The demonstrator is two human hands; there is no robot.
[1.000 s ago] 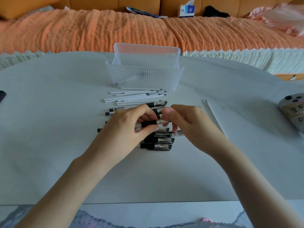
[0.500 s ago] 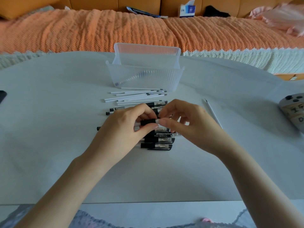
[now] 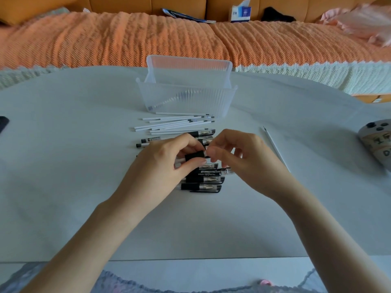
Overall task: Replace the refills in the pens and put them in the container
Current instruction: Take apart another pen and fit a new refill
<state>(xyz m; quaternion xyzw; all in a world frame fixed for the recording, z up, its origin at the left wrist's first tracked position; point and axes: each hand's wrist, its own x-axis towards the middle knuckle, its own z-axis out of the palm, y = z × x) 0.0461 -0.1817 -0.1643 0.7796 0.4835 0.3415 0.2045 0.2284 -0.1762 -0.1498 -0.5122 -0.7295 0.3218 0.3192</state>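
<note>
- Evidently early going: the left hand (image 3: 167, 166) curls its fingers round a black-gripped clear pen (image 3: 194, 156), held just over the others.
- The right hand (image 3: 243, 159) pinches thumb and fingertips on that pen's front end.
- Below them a row of black-and-clear pens (image 3: 203, 183) lies on the pale grey table (image 3: 84, 187), with a bundle of thin white refills (image 3: 175, 123) just beyond.
- Behind stands the translucent ribbed plastic container (image 3: 186, 98). A slanted dark line shows through its wall, perhaps one pen, so most of the work seems left.
</note>
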